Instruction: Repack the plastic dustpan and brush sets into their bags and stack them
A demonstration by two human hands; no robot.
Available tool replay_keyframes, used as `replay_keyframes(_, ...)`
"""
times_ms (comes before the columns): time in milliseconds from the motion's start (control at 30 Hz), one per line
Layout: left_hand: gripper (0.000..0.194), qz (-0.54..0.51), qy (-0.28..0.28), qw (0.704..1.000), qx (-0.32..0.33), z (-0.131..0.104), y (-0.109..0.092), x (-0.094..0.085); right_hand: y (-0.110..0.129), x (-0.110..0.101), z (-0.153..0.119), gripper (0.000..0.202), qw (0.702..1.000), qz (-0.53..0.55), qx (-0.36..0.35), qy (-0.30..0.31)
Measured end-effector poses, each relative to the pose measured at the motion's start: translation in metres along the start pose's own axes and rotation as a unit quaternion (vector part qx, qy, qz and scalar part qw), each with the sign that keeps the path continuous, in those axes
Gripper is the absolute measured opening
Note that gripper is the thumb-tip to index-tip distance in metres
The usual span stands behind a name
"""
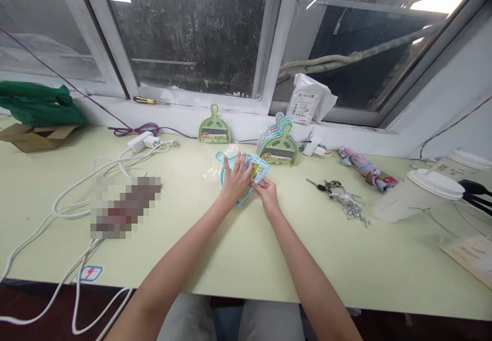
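Observation:
A light-blue dustpan set (261, 166) in clear plastic wrap lies tilted on the table, its handle toward the upper left. My left hand (236, 179) lies over its middle with the fingers spread. At the lower right edge, my right hand (266, 193) pinches the package between thumb and fingers. Behind them, a green dustpan set (214, 126) leans upright against the window ledge. To its right stands a stack of wrapped dustpans (279, 148), a green one at the front.
White cables (77, 210) and a power plug sit left, near a pixelated object (128, 207). Keys (334, 189), a folded umbrella (367, 169) and a lidded white cup (418, 195) are at right. A cardboard box (36, 138) holds green cloth.

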State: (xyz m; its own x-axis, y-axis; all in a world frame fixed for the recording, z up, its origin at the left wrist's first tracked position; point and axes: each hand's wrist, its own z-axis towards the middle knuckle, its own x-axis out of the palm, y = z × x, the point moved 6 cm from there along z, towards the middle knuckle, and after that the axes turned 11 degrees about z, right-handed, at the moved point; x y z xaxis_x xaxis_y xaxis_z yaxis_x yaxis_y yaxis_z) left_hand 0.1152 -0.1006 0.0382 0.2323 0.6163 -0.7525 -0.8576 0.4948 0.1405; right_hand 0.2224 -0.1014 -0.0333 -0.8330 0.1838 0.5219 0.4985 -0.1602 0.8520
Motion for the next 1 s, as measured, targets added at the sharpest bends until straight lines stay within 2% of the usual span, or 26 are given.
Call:
replay_keyframes(267,0.049,0.027,0.015,0.998,0.055,0.011,-0.019,0.023,0.000,-0.004,0.004,0.047,0.999,0.032,0.011,-0.017)
replay_keyframes(467,0.054,-0.013,0.007,0.998,0.068,0.015,-0.035,0.020,0.008,-0.019,0.008,0.046,0.994,0.082,-0.019,-0.065)
replay_keyframes(533,0.056,-0.065,0.006,0.997,0.048,0.009,-0.033,0.020,0.010,-0.026,0.010,0.045,0.991,0.099,-0.031,-0.089)
replay_keyframes(600,0.059,-0.134,0.002,0.990,-0.031,0.002,-0.019,0.025,0.010,-0.031,0.010,0.042,0.988,0.109,-0.035,-0.103)
replay_keyframes(667,0.065,-0.208,0.007,0.966,-0.155,-0.007,0.002,0.037,0.010,-0.033,0.010,0.041,0.987,0.113,-0.034,-0.107)
replay_keyframes(733,0.074,-0.264,0.020,0.927,-0.265,-0.015,0.020,0.053,0.010,-0.033,0.009,0.042,0.987,0.112,-0.037,-0.112)
replay_keyframes(833,0.077,-0.325,0.040,0.869,-0.370,-0.022,0.032,0.070,0.011,-0.033,0.008,0.044,0.986,0.107,-0.048,-0.122)
replay_keyframes(900,0.070,-0.405,0.062,0.815,-0.410,-0.024,0.029,0.079,0.012,-0.035,0.008,0.046,0.983,0.111,-0.062,-0.132)
replay_keyframes(1000,0.055,-0.576,0.095,0.715,-0.386,-0.019,0.012,0.085,0.011,-0.039,0.007,0.047,0.975,0.130,-0.080,-0.160)
